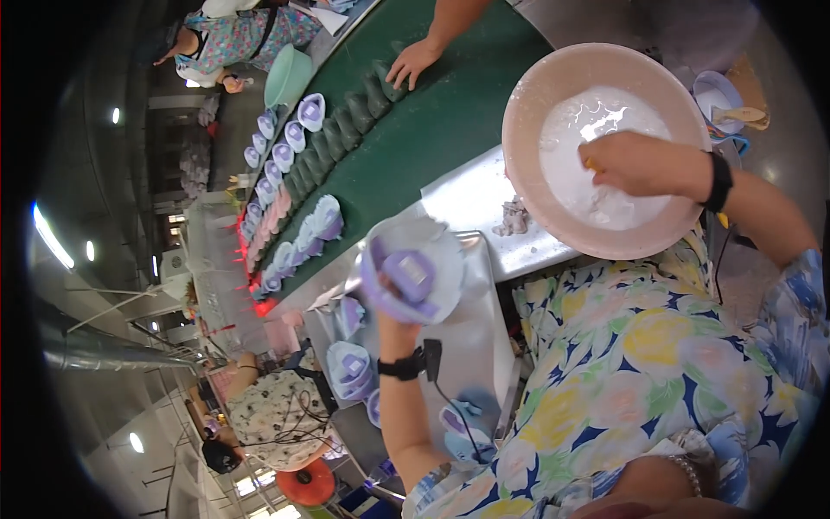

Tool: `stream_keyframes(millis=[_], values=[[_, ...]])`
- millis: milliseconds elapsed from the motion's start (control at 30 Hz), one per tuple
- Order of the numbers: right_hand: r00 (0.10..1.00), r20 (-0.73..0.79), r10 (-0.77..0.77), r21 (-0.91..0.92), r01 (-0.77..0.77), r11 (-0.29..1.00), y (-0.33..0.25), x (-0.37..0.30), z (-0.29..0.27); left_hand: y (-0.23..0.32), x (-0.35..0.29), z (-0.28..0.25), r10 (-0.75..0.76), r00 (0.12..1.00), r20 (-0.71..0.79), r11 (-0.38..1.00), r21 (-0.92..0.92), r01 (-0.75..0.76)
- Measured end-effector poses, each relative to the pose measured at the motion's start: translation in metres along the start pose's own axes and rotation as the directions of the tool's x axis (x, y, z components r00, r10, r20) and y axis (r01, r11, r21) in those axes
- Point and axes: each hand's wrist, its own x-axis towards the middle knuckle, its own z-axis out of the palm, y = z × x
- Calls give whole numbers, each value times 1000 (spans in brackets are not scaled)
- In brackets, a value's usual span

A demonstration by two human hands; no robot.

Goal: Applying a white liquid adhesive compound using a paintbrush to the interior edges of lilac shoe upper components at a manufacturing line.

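My left hand (pixel 397 332) holds up a lavender cup-shaped piece (pixel 411 275) with a wide pale rim, blurred a little; its fingers are partly hidden by the piece. At the right, my right hand (pixel 638 164) is over a large pale pink basin (pixel 524 186) of milky white liquid (pixel 566 130). Its fingers are closed around a small yellow thing (pixel 591 163), mostly hidden, whose kind I cannot make out. Below the held piece, several similar lavender pieces (pixel 350 370) lie on a metal tray (pixel 467 346).
Beyond, a green belt (pixel 484 95) carries rows of dark grey shapes (pixel 341 130) and lavender pieces (pixel 283 156). Another person's hand (pixel 415 62) touches the dark row. A greyish lump (pixel 512 217) lies beside the basin. A brush (pixel 739 114) rests on a small tub (pixel 713 91) at right.
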Motion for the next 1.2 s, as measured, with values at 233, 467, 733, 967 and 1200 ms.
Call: stream_keyframes(millis=[233, 467, 733, 967, 1200], values=[[853, -515, -83, 81, 144, 986, 9, -24, -62, 18, 51, 119, -48, 929, 366, 995, 102, 11], [738, -673, -51, 256, 297, 920, -11, -18, -68, 6, 74, 188, -110, 868, 484, 993, 21, 114], [599, -704, 382, 554, 126, 823, -7, -15, -37, -21, 77, 212, 335, 844, 419, 903, 113, -414], [730, -506, 459, 777, 155, 611, -13, -8, -33, -8, 74, 228, 609, 669, 426, 705, 96, -703], [745, -498, 444, 768, 143, 624, -24, -12, -29, -7, 87, 219, 729, 507, 460, 535, 78, -841]])
